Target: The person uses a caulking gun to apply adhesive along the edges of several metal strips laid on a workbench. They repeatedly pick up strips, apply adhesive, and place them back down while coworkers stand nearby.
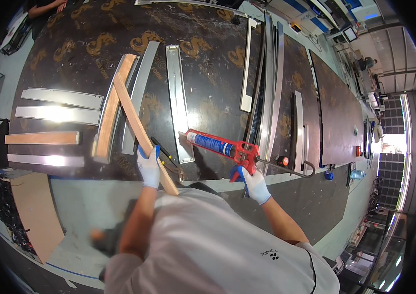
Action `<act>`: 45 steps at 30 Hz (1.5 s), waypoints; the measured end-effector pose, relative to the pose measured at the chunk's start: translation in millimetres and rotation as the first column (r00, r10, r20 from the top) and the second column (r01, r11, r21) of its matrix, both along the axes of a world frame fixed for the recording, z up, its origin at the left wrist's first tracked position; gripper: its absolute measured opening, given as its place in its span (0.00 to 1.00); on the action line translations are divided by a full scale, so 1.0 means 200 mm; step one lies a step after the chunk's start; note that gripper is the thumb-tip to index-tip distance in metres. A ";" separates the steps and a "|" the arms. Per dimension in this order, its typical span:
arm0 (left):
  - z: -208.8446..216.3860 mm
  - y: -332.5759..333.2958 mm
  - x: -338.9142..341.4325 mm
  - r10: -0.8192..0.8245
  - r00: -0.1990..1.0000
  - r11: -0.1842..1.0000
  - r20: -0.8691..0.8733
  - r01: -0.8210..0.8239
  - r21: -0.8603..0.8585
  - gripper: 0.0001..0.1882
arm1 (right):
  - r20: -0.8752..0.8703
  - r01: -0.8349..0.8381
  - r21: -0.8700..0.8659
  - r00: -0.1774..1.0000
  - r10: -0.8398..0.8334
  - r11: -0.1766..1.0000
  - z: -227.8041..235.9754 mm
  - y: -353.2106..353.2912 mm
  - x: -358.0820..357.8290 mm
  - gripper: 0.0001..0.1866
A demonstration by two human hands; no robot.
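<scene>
My left hand [149,165], in a white and blue work glove, is closed round a long wooden strip [135,121] near its lower end. The strip slants up and left, its far end over a metal channel with a wooden strip [109,112] inside. In the same kind of glove, my right hand [253,182] grips the handle of a red caulking gun [245,156] loaded with a blue tube. The gun's nozzle points left, over the lower part of a shallow metal channel [175,98]. Pliers or a similar dark tool [164,153] lie beside my left hand.
Several metal strips [56,115] lie at the left of the dark table [208,73]. Long metal profiles [267,83] run across its right part, near a red tape measure [283,160]. A person's arm [46,9] shows at the far left. A cardboard-coloured box [26,210] stands below the table's left edge.
</scene>
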State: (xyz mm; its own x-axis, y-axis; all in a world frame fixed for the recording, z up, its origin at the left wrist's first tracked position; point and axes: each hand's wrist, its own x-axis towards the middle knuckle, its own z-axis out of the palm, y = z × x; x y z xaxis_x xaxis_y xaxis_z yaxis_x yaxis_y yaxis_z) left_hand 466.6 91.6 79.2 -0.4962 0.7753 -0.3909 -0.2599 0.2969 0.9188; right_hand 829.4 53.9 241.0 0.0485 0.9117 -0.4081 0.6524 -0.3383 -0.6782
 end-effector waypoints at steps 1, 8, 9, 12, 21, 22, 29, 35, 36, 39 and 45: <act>0.00 0.00 0.00 0.021 0.999 1.000 0.037 -0.021 0.001 0.29 | -0.024 0.053 -0.043 0.998 -0.055 0.998 0.00 -0.01 0.00 0.18; 0.01 -0.04 0.00 0.005 0.999 1.000 -0.046 -0.005 0.005 0.28 | -0.016 -0.048 -0.104 0.999 0.047 0.993 0.11 -0.16 0.04 0.15; 0.01 -0.04 0.00 0.002 0.999 1.000 -0.054 -0.001 0.010 0.28 | 0.006 -0.063 -0.105 0.998 0.064 0.992 0.14 -0.18 0.05 0.15; 0.02 -0.05 0.00 0.022 1.000 1.000 0.000 -0.022 0.020 0.27 | 0.144 -0.151 -0.006 0.978 0.151 0.988 0.20 -0.23 0.07 0.14; 0.02 -0.04 -0.04 -0.011 0.999 1.000 -0.033 0.010 -0.015 0.31 | 0.027 0.073 -0.063 0.997 -0.071 0.995 0.23 -0.16 0.06 0.20; 0.03 -0.04 -0.04 -0.013 1.000 1.000 -0.023 0.013 -0.025 0.31 | 0.003 0.108 -0.071 0.994 -0.108 0.992 0.21 -0.12 0.04 0.20; 0.09 -0.04 -0.10 -0.028 0.999 0.999 -0.017 0.028 0.042 0.33 | 0.140 0.045 0.120 0.988 -0.062 0.992 0.03 0.36 -0.09 0.20; 0.14 -0.04 -0.17 -0.034 0.999 0.999 -0.004 0.034 0.043 0.35 | -0.278 0.249 0.078 0.935 -0.219 0.965 -0.07 0.80 -0.27 0.22; 0.15 -0.04 -0.19 -0.023 0.999 0.998 -0.035 0.025 0.060 0.35 | -0.277 0.258 0.092 0.934 -0.224 0.962 -0.10 0.88 -0.29 0.22; 0.18 -0.04 -0.24 -0.038 0.996 0.998 -0.077 0.041 0.039 0.35 | -0.280 0.245 0.138 0.939 -0.200 0.960 -0.15 1.10 -0.36 0.22; 0.26 -0.05 -0.34 -0.058 0.995 0.998 -0.081 0.055 -0.041 0.37 | -0.138 0.204 0.229 0.975 -0.176 0.952 -0.12 1.47 -0.56 0.25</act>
